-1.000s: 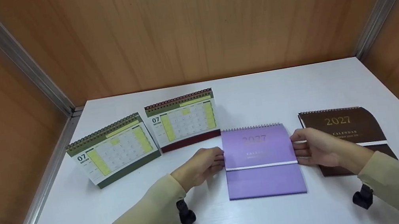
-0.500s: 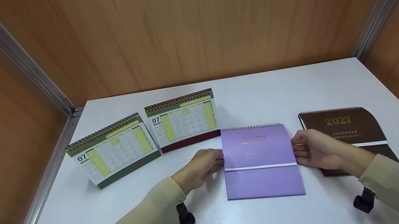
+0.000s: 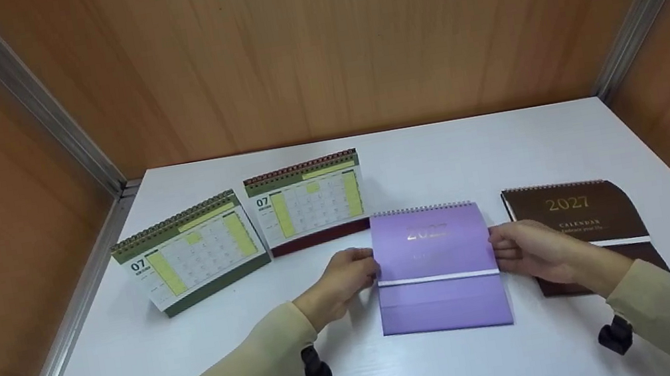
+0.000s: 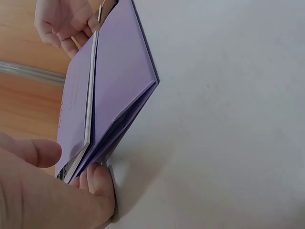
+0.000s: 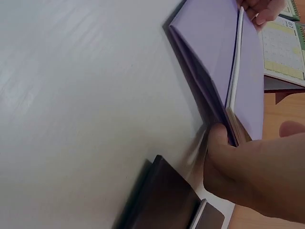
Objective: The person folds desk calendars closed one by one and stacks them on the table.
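Observation:
A purple 2027 desk calendar (image 3: 440, 302) leans back in the middle of the white table, its spiral binding at the far top edge. My left hand (image 3: 344, 277) holds its left side; in the left wrist view the fingers (image 4: 97, 181) lie at the back edge and the thumb is on the cover side. Gripping the right side, my right hand (image 3: 536, 250) has curled fingers (image 5: 218, 136) against the calendar's edge. The purple base looks folded, with a gap inside seen from both wrists. A brown 2027 desk calendar (image 3: 570, 211) lies behind the right hand, partly covered by it.
Two desk calendars stand at the left, opened to month 07: one with a green base (image 3: 195, 257), one with a dark red base (image 3: 314, 205). The red-based one nearly meets the purple calendar's upper left corner. Wooden panels (image 3: 351, 37) enclose the table's back and sides.
The purple calendar's spiral edge has risen slightly, and its lower edge shifted a little left and partly back. Both hands keep their hold with small movements. The other calendars stay still.

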A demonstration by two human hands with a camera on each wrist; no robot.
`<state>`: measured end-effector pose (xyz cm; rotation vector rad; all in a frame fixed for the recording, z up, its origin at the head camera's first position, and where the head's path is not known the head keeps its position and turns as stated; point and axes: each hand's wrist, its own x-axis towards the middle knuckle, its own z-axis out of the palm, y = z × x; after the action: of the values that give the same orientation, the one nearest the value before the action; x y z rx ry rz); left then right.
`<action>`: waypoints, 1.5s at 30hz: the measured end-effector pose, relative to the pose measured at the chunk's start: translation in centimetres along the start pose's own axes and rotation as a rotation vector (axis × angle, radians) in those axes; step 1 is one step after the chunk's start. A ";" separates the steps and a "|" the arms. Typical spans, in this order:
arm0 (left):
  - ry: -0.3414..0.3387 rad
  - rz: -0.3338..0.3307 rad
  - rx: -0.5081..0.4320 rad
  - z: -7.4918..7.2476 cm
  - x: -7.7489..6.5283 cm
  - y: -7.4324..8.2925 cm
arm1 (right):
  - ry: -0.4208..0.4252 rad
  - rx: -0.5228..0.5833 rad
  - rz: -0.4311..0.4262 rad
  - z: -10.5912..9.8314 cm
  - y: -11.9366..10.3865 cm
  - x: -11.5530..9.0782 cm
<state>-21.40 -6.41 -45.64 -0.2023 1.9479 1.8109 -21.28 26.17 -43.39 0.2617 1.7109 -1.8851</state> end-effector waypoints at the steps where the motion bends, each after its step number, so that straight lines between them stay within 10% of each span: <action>1: 0.005 0.006 -0.004 0.1 0.0 0.0 | -0.004 -0.036 -0.018 -0.1 0.0 0.0; 10: 0.017 0.005 -0.064 0.7 -0.1 -0.3 | 0.063 -0.251 -0.085 -0.7 0.4 0.2; 45: -0.022 0.078 -0.147 4.5 0.9 0.5 | 0.141 -0.369 -0.191 -5.0 -0.3 -1.4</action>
<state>-21.34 -1.84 -45.67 -0.1556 1.8327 1.9999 -21.47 31.40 -43.27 0.0902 2.2061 -1.6668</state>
